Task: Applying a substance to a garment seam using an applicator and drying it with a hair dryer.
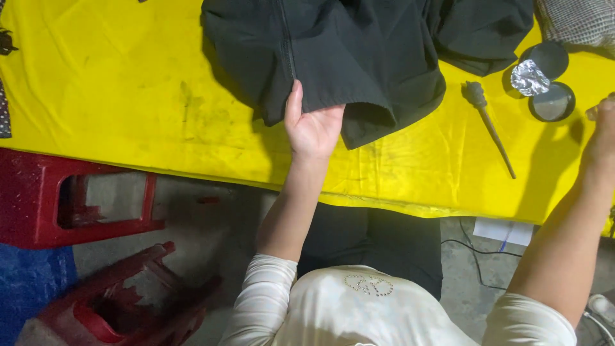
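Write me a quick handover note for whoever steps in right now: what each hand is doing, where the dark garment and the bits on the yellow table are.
Left hand: palm up, fingers tucked under the hem of the black zippered fabric garment; it holds that edge.
Right hand: raised at the right edge of the view, partly cut off; grip cannot be told.
The garment lies spread on the yellow cloth-covered table, not folded.
To its right: a slim dark pointed tool, a crumpled piece of silver foil and two round dark lids.
Red plastic stools stand on the floor at left.
Done: garment laid out. Left: everything else.
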